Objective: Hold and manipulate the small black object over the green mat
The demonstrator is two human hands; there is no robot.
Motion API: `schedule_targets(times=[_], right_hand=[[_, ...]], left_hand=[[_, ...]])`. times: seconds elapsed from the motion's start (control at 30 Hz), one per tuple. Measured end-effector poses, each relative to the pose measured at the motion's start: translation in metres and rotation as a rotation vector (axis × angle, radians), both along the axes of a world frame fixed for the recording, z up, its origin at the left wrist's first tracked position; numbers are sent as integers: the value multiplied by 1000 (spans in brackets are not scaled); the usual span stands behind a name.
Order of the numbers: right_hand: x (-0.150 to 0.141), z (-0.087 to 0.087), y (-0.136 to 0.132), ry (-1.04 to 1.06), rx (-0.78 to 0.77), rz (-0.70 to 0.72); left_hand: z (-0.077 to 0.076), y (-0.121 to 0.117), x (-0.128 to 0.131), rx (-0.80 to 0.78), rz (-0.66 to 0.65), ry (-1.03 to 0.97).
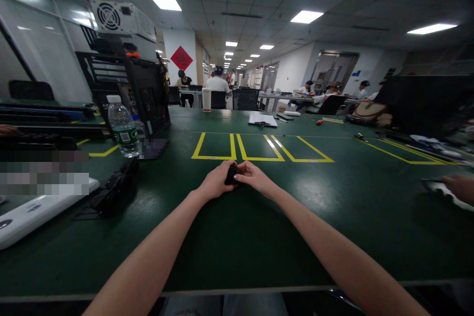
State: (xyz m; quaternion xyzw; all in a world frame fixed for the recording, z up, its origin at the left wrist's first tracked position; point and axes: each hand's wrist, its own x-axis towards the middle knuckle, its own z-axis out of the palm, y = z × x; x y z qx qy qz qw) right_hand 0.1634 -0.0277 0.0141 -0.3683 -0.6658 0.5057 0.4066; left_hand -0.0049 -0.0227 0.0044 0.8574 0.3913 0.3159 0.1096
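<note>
Between my two hands is a small black object (231, 175), held just above or on the green table (237, 237); its kind is too covered to tell. My left hand (217, 180) wraps round its left side, thumb at the near edge. From the right, my right hand (254, 177) touches it with thumb and fingertips. Both hands are close in front of the yellow tape outlines (237, 158) on the tabletop. Much of the object is hidden by my fingers.
At left stand a water bottle (124, 128), an open black computer case (144, 94) and a white elongated device (40, 212). A white cup (206, 99) and clipboard (262, 119) lie farther back. Another person's hand (459, 187) reaches in at right.
</note>
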Motion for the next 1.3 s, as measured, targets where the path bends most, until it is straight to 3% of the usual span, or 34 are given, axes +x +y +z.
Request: schedule_targets(times=[0.4, 0.7, 1.0, 1.3], right_hand=[[-2, -7, 1, -4, -30, -85], [4, -2, -1, 5, -30, -8], [0, -11, 5, 35, -72, -36], [4, 1, -3, 4, -14, -3]], left_hand=[[1, -2, 0, -9, 2, -8], [4, -3, 0, -9, 2, 0], [2, -1, 1, -5, 7, 0], [4, -3, 0, -13, 6, 10]])
